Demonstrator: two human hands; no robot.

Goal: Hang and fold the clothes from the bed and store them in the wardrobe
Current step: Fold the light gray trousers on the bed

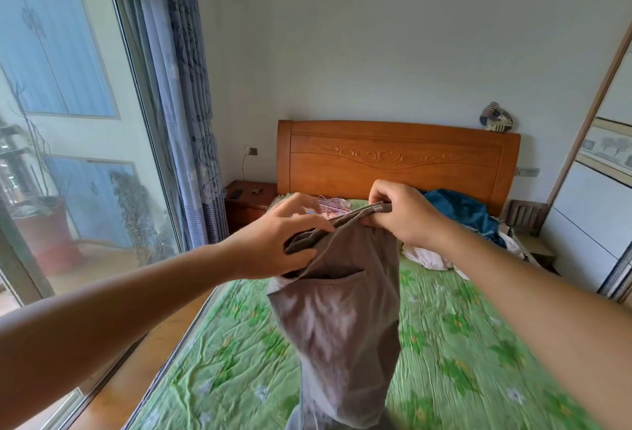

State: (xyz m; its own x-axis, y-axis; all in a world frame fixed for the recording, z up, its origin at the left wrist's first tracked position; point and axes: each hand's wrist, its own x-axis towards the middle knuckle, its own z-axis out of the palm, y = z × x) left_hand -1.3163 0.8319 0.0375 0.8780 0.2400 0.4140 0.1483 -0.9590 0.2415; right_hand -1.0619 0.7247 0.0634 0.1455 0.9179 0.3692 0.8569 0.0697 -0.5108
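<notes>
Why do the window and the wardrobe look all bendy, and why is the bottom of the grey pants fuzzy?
Head view: the wide-angle lens bows straight edges, so the window and wardrobe lean. Head view: soft daylight comes from the window, with no hard shadows on the bed. Head view: the grey pants, gripped by the left hand and right hand, smear towards the bottom, probably motion blur.
</notes>
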